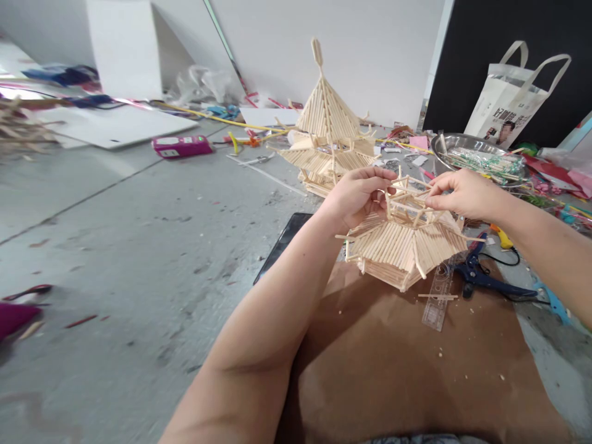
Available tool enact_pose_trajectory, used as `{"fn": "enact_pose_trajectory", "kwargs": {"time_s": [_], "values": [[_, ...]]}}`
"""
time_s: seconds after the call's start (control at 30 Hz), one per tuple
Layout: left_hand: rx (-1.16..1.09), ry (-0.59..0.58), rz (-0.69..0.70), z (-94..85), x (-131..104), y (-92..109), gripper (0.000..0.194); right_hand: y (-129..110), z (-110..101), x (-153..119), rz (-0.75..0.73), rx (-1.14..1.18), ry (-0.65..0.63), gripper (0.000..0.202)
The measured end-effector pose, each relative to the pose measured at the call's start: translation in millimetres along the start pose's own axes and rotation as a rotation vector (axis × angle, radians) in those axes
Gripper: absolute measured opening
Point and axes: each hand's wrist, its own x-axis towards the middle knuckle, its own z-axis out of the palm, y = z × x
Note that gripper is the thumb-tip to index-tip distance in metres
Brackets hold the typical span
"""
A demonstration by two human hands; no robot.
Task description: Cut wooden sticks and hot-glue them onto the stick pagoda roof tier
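Observation:
A model pagoda tier point(386, 246) made of thin wooden sticks stands in front of me, with a sloped roof of sticks laid side by side and an open stick frame on top. My left hand point(361, 196) is closed at the left of that upper frame, its fingertips pinching a wooden stick. From the right, my right hand point(457, 192) pinches the frame's stick end between thumb and forefinger. Behind the tier rises a taller stick pagoda point(329, 114) with a pointed roof. Loose sticks lie across a clear ruler point(435, 313) beside the tier.
Brown paper point(416, 382) covers the floor before me. A dark blue tool with a cord point(497, 282) lies at right, a flat black object point(282, 246) at left. Further back are a metal bowl point(443, 159), a white bag point(506, 102), a purple packet point(182, 147) and scattered scraps.

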Motion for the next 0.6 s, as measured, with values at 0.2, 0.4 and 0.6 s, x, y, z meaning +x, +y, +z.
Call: {"fn": "enact_pose_trajectory", "kwargs": {"time_s": [0.2, 0.4, 0.6], "values": [[-0.005, 0.001, -0.003, 0.7, -0.6, 0.3, 0.014, -6.0, -5.4, -10.8, -0.058, 0.019, 0.176, 0.013], [0.002, 0.003, 0.006, -1.2, -0.4, -1.5, 0.014, -34.2, 5.8, -85.3, -0.395, -0.017, 0.189, 0.019], [-0.003, 0.004, 0.017, -0.9, 0.3, -2.7, 0.014, -37.5, 99.8, -121.1, -0.622, -0.295, -0.175, 0.019]]}}
